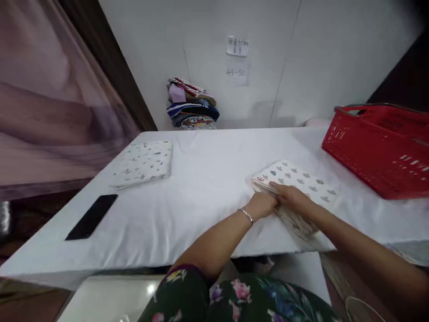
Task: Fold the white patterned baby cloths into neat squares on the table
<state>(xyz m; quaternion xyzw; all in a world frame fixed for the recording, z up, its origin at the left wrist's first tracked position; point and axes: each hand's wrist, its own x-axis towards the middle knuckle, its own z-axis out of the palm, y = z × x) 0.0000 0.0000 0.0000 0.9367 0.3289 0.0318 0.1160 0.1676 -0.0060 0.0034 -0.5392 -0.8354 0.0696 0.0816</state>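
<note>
A folded white cloth [301, 179] printed with grey shapes and a few coloured ones lies on the right part of the table, its layered edge towards me. My left hand [263, 205], with a silver bracelet at the wrist, is closed on the near left edge of that cloth; its fingertips are hidden. My right hand [291, 197] grips the same edge just beside it, thumb on top and the other fingers mostly out of sight. The two hands touch or nearly touch. Over at the left lies another folded white cloth [147, 162] with small prints.
A white-covered table [201, 188] spans the view. On it are a black phone [91, 218] at front left and a red plastic basket [382, 152] at right. Folded clothes [192, 105] are stacked by the back wall. A pink curtain [50, 98] hangs left.
</note>
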